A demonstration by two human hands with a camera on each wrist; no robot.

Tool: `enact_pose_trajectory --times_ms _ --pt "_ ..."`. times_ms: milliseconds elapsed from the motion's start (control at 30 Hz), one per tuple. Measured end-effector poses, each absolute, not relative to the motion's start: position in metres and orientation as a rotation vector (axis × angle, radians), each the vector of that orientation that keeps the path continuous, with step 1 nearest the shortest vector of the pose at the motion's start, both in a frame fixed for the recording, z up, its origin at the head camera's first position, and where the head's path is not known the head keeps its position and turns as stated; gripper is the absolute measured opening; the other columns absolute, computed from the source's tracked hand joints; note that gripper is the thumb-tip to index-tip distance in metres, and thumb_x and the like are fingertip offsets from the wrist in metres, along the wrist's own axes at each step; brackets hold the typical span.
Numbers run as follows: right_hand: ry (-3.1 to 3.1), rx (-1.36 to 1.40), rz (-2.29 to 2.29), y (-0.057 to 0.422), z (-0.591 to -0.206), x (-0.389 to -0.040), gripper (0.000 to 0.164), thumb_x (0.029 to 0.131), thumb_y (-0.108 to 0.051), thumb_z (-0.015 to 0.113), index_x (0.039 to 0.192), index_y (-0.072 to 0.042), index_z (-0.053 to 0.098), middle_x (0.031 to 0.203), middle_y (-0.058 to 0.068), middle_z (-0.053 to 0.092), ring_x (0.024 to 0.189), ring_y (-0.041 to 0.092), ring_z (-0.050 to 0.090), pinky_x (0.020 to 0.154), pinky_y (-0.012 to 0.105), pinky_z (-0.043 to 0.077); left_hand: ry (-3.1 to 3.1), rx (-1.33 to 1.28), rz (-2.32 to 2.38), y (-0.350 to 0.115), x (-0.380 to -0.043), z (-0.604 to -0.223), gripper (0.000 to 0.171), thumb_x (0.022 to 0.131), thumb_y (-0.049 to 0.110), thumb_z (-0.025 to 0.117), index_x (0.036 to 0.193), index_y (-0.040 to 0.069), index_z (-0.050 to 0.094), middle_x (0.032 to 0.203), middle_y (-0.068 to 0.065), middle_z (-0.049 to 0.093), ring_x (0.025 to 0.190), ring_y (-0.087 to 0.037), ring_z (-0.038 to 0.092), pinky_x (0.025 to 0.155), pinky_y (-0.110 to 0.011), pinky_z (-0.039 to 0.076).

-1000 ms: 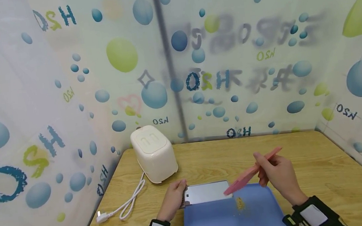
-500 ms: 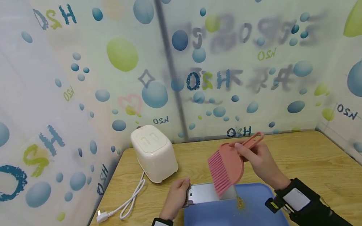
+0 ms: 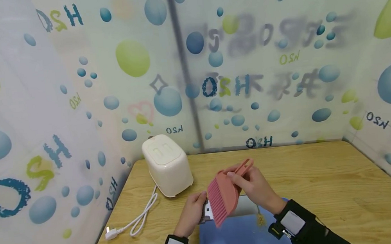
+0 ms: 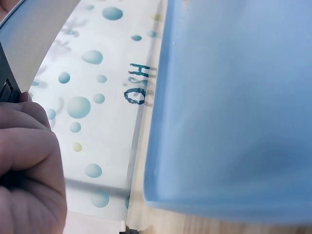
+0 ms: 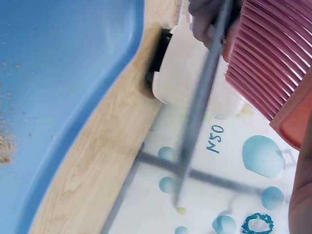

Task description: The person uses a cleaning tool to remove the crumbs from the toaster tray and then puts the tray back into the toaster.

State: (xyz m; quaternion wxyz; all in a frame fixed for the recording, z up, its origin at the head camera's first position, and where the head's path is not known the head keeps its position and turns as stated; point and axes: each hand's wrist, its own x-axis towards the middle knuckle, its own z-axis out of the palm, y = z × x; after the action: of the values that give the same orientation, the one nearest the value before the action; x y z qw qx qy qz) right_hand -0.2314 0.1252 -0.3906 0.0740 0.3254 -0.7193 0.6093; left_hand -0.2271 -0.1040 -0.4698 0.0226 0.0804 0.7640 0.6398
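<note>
My left hand (image 3: pixel 191 214) grips the dark end of a flat, silvery crumb tray (image 3: pixel 246 207), held over the far edge of a blue tray (image 3: pixel 233 238). Above the metal, my right hand (image 3: pixel 256 187) pinches a pink hand brush (image 3: pixel 228 193) near the base of its handle. The brush overlaps the left part of the crumb tray in the head view. In the right wrist view the crumb tray (image 5: pixel 200 107) appears nearly edge-on, beside the brush's bristles (image 5: pixel 273 53). A small heap of yellowish crumbs (image 3: pixel 260 220) lies in the blue tray under the crumb tray's right end.
A cream toaster (image 3: pixel 168 166) stands at the back left of the wooden table (image 3: pixel 309 170). Its white power cord (image 3: pixel 139 217) lies looped beside it, ending in a plug (image 3: pixel 111 233). A patterned curtain (image 3: pixel 268 71) rises behind the table.
My right hand has turned the brush from edge-on to broadside and carried it leftward along the crumb tray towards my left hand. The left hand stays nearly in place, holding the crumb tray.
</note>
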Motion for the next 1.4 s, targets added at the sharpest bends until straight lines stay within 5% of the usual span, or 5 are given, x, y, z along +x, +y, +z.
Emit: enact_pose_trajectory --times_ms 467,1033,1400 --pt "-2.263 0.854 1.819 0.127 -0.404 -0.227 0.027 0.104 -0.011 0.056 0.122 0.006 0.067 0.108 0.021 0.072 0.075 0.013 0.07 0.059 0.03 0.057 2.392 0.239 1.994 -0.103 -0.227 -0.472 0.041 0.11 0.02 0.043 0.073 0.004 0.05 0.067 0.003 0.046 0.058 -0.01 0.046 0.055 -0.024 0.038" --pt "-2.223 0.811 1.815 0.137 -0.413 -0.223 0.026 0.104 -0.01 0.056 0.119 0.009 0.067 0.102 0.02 0.073 0.077 0.014 0.071 0.062 0.031 0.058 2.392 0.248 1.977 -0.105 -0.225 -0.473 0.039 0.11 0.017 0.044 0.076 -0.001 0.052 0.069 0.0 0.048 0.06 -0.009 0.048 0.058 -0.024 0.039" --pt "-2.173 0.784 1.843 0.151 -0.418 -0.223 0.026 0.105 -0.007 0.054 0.119 0.01 0.066 0.099 0.022 0.073 0.07 0.015 0.072 0.056 0.032 0.057 2.356 0.206 1.987 -0.106 -0.227 -0.475 0.038 0.11 0.021 0.043 0.076 0.007 0.049 0.069 0.0 0.05 0.061 -0.012 0.051 0.056 -0.024 0.04"
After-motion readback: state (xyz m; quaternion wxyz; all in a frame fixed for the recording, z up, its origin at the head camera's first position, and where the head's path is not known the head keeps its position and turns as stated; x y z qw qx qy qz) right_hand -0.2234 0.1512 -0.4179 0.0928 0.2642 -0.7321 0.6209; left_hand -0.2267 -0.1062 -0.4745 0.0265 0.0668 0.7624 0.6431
